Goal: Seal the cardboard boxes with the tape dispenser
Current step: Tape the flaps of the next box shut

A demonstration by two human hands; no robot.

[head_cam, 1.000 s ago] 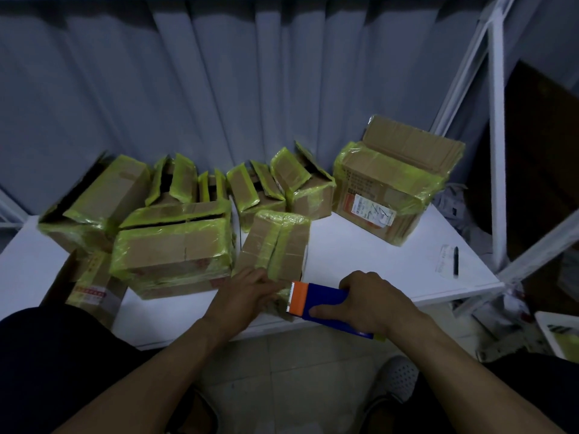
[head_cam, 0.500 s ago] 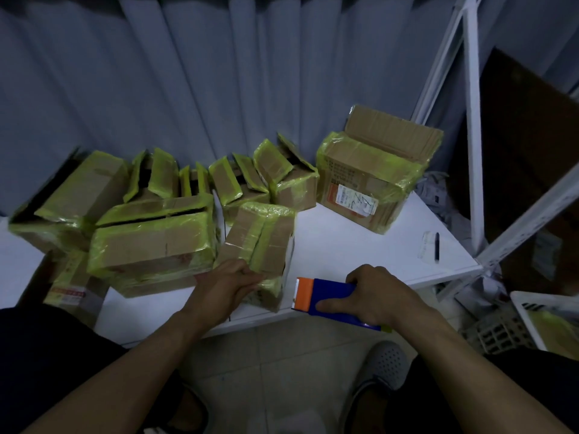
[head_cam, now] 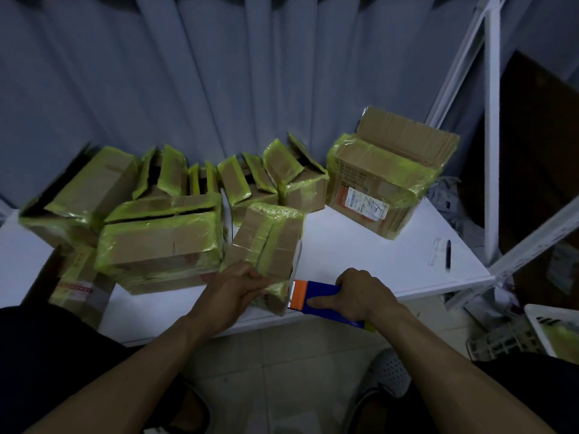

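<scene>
I see the left hand [head_cam: 233,286] with fingers curled over the near top corner of the small cardboard box [head_cam: 269,242]. The box is brown, banded in yellow-green tape, and tilted at the table [head_cam: 360,245] front edge. The right hand [head_cam: 365,294] grasps the tape dispenser [head_cam: 319,297]: blue body, with the orange head just past the thumb tip, against the box's near side.

The white table [head_cam: 360,245] before me carries cardboard boxes wrapped in yellow-green tape; the small box [head_cam: 269,242] sits at the near edge, closest to me; just beside it on the left lies a wide box [head_cam: 159,242]; behind these, little boxes [head_cam: 247,183] with raised flaps crowd the back; a large labelled box [head_cam: 385,183], one flap up, sits apart at the right rear; a black pen [head_cam: 448,255] lies near the right edge.
</scene>
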